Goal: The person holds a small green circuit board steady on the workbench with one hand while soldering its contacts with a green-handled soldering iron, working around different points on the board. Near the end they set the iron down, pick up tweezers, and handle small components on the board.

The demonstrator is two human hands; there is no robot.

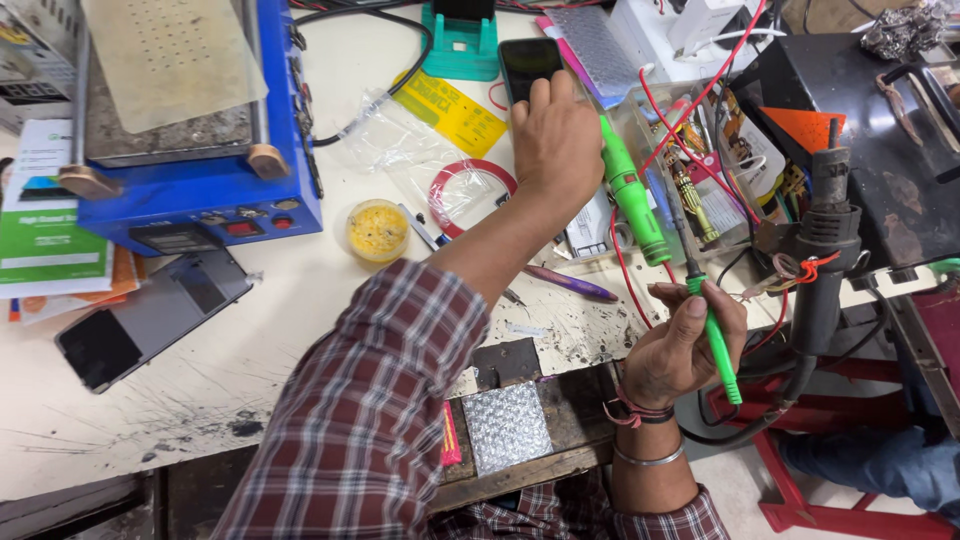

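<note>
Your left hand (556, 125) reaches across, fingers pressing the phone (527, 65). Your right hand (685, 340) grips a green screwdriver (712, 335). You seem mid-repair; next, pull the phone closer carefully.

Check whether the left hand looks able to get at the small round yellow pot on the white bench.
Probably yes: the left hand rests on the dark phone, and only flat clear plastic lies between it and the yellow pot.

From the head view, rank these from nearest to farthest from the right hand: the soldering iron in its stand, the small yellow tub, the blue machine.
Measured from the right hand:
1. Soldering iron, just to its right, upright in the stand.
2. Small yellow tub, left across the bench, beyond the plaid sleeve.
3. Blue machine, farther left, at the bench's far corner.
</note>
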